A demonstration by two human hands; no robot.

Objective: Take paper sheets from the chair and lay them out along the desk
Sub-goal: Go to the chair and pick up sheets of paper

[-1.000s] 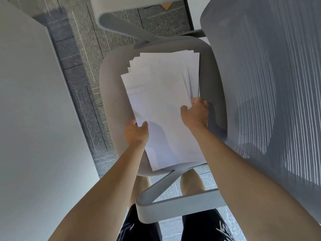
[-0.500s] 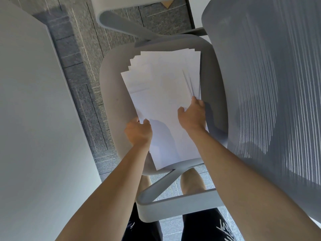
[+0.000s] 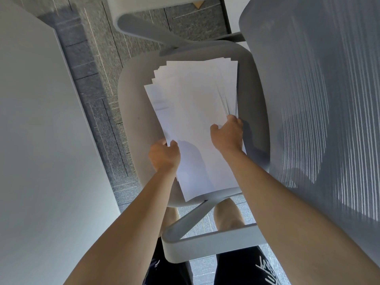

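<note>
A fanned stack of white paper sheets (image 3: pixel 193 112) lies on the grey chair seat (image 3: pixel 133 112) in the middle of the view. My left hand (image 3: pixel 163 155) grips the left edge of the top sheets, thumb on top and fingers curled underneath. My right hand (image 3: pixel 228 134) pinches the right edge of the sheets near the fanned corner, fingers curled round the paper. The near end of the top sheets hangs over the seat's front edge. The white desk (image 3: pixel 41 161) fills the left side of the view.
The chair's mesh backrest (image 3: pixel 318 99) rises on the right, one armrest (image 3: pixel 205 245) crosses below my arms, and another armrest (image 3: pixel 141 27) sits at the top. Grey carpet (image 3: pixel 98 83) shows between desk and chair. My legs stand under the seat.
Both hands have slid a little farther up along the edges of the sheets, the right one toward the fanned corner. The stack has barely shifted.
</note>
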